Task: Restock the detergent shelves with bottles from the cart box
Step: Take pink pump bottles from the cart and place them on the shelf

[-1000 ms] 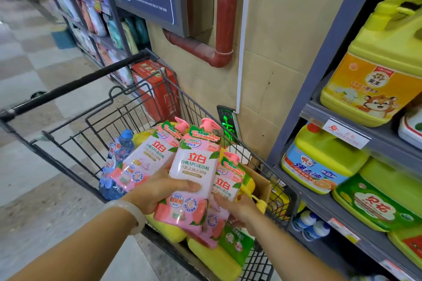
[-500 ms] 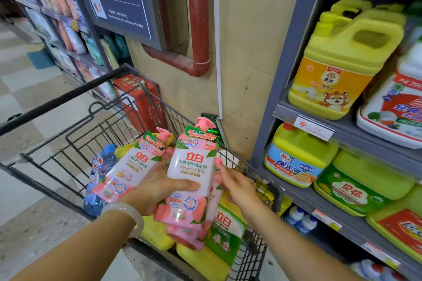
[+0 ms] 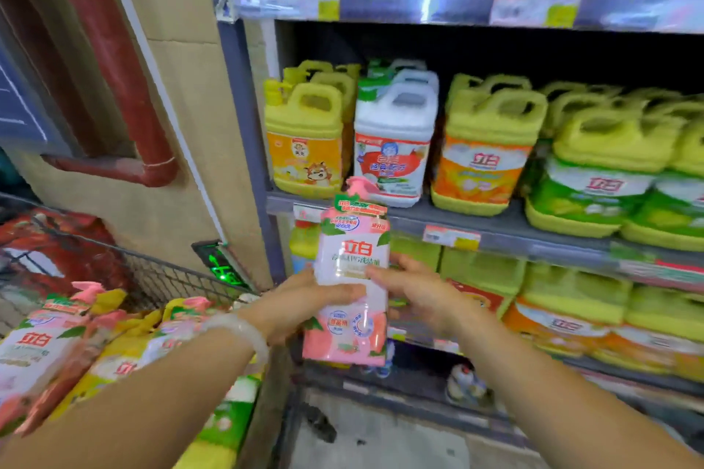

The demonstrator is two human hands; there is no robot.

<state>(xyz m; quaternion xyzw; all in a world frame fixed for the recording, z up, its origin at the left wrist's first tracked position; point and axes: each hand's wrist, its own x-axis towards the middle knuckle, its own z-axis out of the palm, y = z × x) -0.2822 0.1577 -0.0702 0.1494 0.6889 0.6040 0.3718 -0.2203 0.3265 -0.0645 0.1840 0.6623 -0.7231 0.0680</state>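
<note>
A pink-and-white pump bottle (image 3: 352,274) stands upright in front of the grey detergent shelves (image 3: 506,230), held between both hands. My left hand (image 3: 304,301) grips its left side and my right hand (image 3: 415,291) grips its right side. More pink bottles (image 3: 36,350) and yellow bottles lie in the wire cart (image 3: 160,278) at the lower left. The shelf behind the bottle holds yellow jugs (image 3: 304,137) and a white jug (image 3: 394,141).
A red pipe (image 3: 114,88) runs down the beige wall at left. A green-lit sign (image 3: 223,265) sits low on the wall by the cart. Lower shelves hold more yellow and green jugs (image 3: 571,293); small bottles (image 3: 463,383) stand on the bottom shelf.
The view swung right from the cart to the shelves. The left hand now carries a single pink bottle, lifted clear of the cart, and the right hand has closed on its other side.
</note>
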